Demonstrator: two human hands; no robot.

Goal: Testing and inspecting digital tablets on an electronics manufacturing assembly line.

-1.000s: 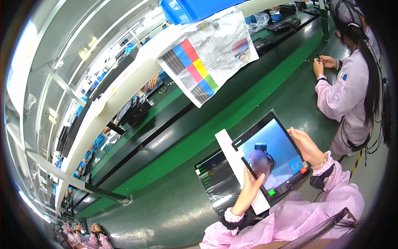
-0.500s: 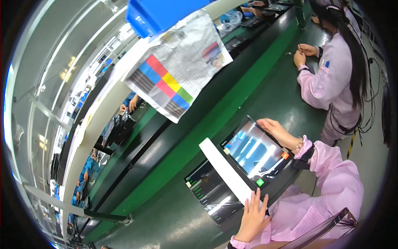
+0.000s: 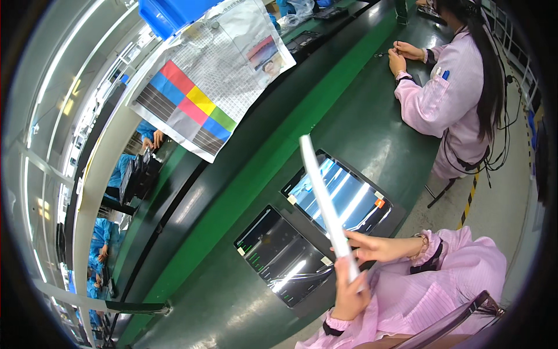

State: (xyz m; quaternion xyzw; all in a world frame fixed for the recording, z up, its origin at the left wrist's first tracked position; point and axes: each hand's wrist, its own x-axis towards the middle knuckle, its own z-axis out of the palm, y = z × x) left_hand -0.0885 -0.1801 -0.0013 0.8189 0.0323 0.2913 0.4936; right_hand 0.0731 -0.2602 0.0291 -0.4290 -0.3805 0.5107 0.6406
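Observation:
My left hand [image 3: 350, 296] grips the lower end of a long, narrow white bar [image 3: 321, 189], which is tilted up over the table. My right hand [image 3: 376, 248] is beside the bar's lower part, its fingers stretched out and their tips meeting the bar's edge; whether they bear on it I cannot tell. Behind the bar lies a tablet-like screen [image 3: 364, 199], lit, with bright reflections and an orange sticker at its right edge. A second, darker screen [image 3: 279, 251] with small green marks lies to the left, pale tabs on its edges.
A co-worker in pink [image 3: 450, 93] sits at the far right of the green table [image 3: 232, 302]. A printed sheet with coloured squares [image 3: 200, 87] hangs from a white rail, below a blue bin [image 3: 168, 14]. Workers in blue [image 3: 100, 235] are beyond the rail.
The white bar has been lifted and turned edge-on by my left hand. My right hand has left the lit screen's right edge and come to the bar. The view has shifted.

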